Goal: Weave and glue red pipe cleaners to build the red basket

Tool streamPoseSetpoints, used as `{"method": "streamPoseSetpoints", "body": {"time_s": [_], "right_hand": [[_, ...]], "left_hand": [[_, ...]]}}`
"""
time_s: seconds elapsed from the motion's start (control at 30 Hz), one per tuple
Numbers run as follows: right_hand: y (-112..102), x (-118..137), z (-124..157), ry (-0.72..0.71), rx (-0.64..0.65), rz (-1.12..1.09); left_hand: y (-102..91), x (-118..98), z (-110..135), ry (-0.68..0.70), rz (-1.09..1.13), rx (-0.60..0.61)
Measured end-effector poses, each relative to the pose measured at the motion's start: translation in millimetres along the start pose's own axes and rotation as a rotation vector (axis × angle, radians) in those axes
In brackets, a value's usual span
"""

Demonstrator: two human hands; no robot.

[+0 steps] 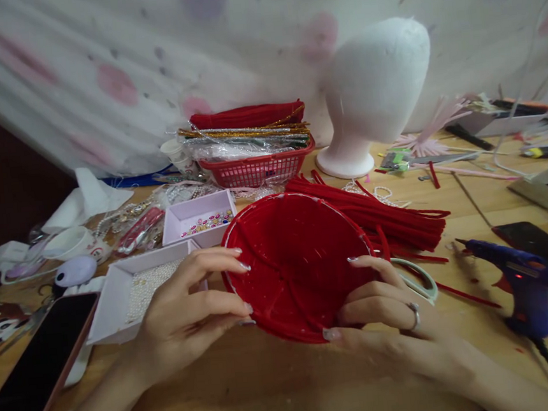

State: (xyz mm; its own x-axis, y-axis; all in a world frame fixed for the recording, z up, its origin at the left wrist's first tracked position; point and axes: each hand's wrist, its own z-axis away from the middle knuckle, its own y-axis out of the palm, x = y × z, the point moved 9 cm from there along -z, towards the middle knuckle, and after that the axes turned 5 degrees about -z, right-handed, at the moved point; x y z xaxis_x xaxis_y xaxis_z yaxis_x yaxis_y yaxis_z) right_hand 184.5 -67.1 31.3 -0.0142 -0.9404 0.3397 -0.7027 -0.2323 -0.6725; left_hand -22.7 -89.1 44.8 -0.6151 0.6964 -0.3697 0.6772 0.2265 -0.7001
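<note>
A red, round, bowl-shaped piece (302, 254) is tipped with its hollow towards me, and thin ridges cross its inside. Along its rim runs a whitish line that looks like glue. My left hand (191, 302) grips the left edge between thumb and fingers. On the lower right edge, my right hand (389, 310), with a ring on one finger, is closed around the rim. Just behind the piece lies a bundle of red pipe cleaners (400, 223). Pale green scissor handles (417, 279) show partly beside my right hand.
A blue glue gun (525, 279) with a lit red light stands at right. At left are a phone (38, 367), a box of white beads (114, 302) and a box of coloured gems (172, 217). Behind stand a red basket (256, 170) and a white foam head (378, 81).
</note>
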Motion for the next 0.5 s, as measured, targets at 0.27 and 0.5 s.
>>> {"method": "streamPoseSetpoints", "body": {"time_s": [0.27, 0.5], "right_hand": [[4, -4, 4, -0.01, -0.039, 0.0], [-1, -1, 0, 0.004, -0.084, 0.119]], "left_hand": [[2.8, -3, 8, 0.051, -0.136, -0.038], [9.3, -1, 8, 0.009, -0.132, -0.092]]}}
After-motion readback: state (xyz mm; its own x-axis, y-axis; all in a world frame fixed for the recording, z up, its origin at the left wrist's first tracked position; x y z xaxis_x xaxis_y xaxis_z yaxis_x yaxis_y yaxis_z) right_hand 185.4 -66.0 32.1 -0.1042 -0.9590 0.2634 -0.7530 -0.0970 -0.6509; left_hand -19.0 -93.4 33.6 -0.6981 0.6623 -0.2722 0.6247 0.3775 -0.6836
